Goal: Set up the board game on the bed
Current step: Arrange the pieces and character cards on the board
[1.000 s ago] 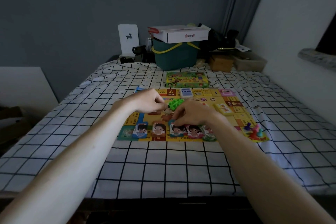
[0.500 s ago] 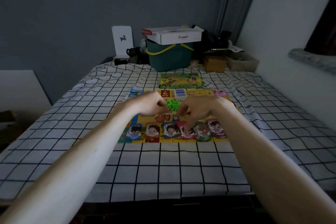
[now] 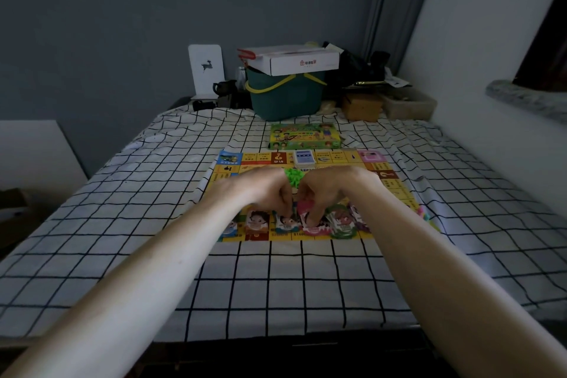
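Head view. A green bucket (image 3: 287, 98) with a yellow handle stands at the far end of the bed (image 3: 153, 193); a white cardboard box (image 3: 291, 60) rests across its rim, so its contents are hidden. Beside it on the right sit a brown box (image 3: 362, 106) and a shallow tray (image 3: 409, 104), contents too dark to tell.

The game board (image 3: 389, 181) lies flat on the checked bed cover, roughly at the middle of the bed, its long axis running left to right across the view and its near edge facing the person. Just beyond its far edge lies the green game box (image 3: 305, 136), closed, long axis also left to right. On the board's far row rests a deck of cards (image 3: 304, 158); a heap of small green pieces (image 3: 294, 175) sits near the board's centre, partly hidden by the hands.

Along the near edge stands a row of character cards (image 3: 257, 221).

Left hand (image 3: 264, 190): fingers curled downward, fingertips at a card in the row; whether the grip actually closes on it cannot be told. Right hand (image 3: 326, 193): fingers curled, grip pinching a pink-edged character card (image 3: 308, 218) in the row.

A white deer plaque (image 3: 206, 69) leans against the far wall.
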